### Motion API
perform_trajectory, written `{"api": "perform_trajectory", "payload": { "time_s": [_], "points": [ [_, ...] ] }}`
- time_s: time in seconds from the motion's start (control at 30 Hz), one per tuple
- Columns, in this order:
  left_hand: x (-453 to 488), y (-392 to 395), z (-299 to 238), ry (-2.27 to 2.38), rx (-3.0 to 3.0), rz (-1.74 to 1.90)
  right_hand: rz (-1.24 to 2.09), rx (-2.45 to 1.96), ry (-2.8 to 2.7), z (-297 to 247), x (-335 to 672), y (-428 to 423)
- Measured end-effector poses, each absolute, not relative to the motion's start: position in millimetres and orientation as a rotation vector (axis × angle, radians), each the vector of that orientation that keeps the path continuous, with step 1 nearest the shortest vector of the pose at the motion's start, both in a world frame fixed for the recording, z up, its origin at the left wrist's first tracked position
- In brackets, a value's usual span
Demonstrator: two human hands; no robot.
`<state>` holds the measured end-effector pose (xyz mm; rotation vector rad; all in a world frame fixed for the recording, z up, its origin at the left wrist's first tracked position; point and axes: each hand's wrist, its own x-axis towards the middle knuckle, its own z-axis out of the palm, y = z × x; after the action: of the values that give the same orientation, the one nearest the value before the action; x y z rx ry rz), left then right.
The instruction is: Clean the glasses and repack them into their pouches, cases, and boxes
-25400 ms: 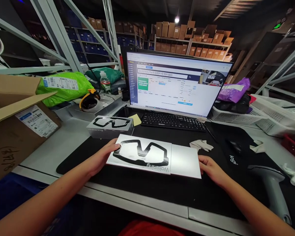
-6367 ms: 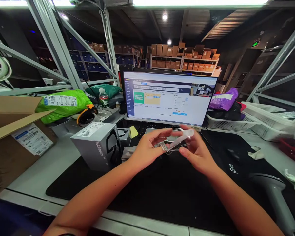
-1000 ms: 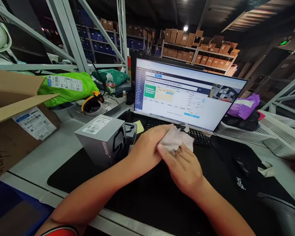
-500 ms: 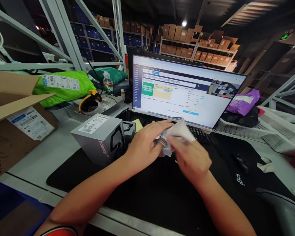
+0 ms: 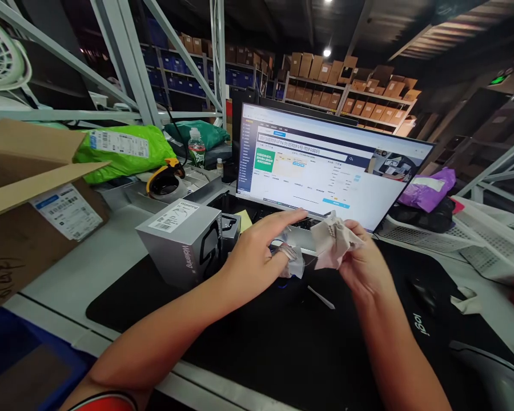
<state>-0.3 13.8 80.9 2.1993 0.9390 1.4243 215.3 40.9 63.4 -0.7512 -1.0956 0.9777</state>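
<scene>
My left hand (image 5: 255, 254) is closed with thumb under, index finger stretched out, on a small clear plastic bag (image 5: 297, 266) with something silvery at its top; what exactly lies inside I cannot make out. My right hand (image 5: 366, 271) pinches a crumpled off-white cloth or tissue (image 5: 334, 242), just right of the bag. Below them, a thin white strip (image 5: 321, 298) lies on the black mat (image 5: 257, 342). Left of my hands stands a grey box (image 5: 180, 240) with a white label, a smaller grey box (image 5: 230, 228) behind it.
The lit monitor (image 5: 317, 165) and a keyboard are behind my hands. To the right are a black mouse (image 5: 422, 294), white baskets (image 5: 484, 245) and a scanner-like grey device (image 5: 492, 365). An open cardboard box (image 5: 34, 228) and a green parcel (image 5: 124, 151) stand left.
My right hand has moved right with the crumpled piece, away from the bag in my left hand. The white strip now shows on the mat. The view has shifted slightly.
</scene>
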Motion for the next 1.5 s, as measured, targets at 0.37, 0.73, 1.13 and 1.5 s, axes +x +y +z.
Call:
{"api": "perform_trajectory", "payload": {
  "time_s": [0.37,0.73,1.13,1.5],
  "points": [
    [-1.0,14.3,76.4,0.939,2.085,1.372,1.133,-0.506,-1.438,57.1,190.3,13.2],
    [-1.5,13.5,81.6,0.724,2.237,1.263,1.262,-0.467,-1.291,46.2,177.6,22.7],
    [1.0,4.6,80.6,0.773,2.307,1.376,1.307,-0.355,-1.438,54.5,193.6,17.9],
    [4.4,-4.7,78.4,0.674,2.323,1.306,1.244,-0.404,-1.375,49.4,179.8,13.4]
  ]
}}
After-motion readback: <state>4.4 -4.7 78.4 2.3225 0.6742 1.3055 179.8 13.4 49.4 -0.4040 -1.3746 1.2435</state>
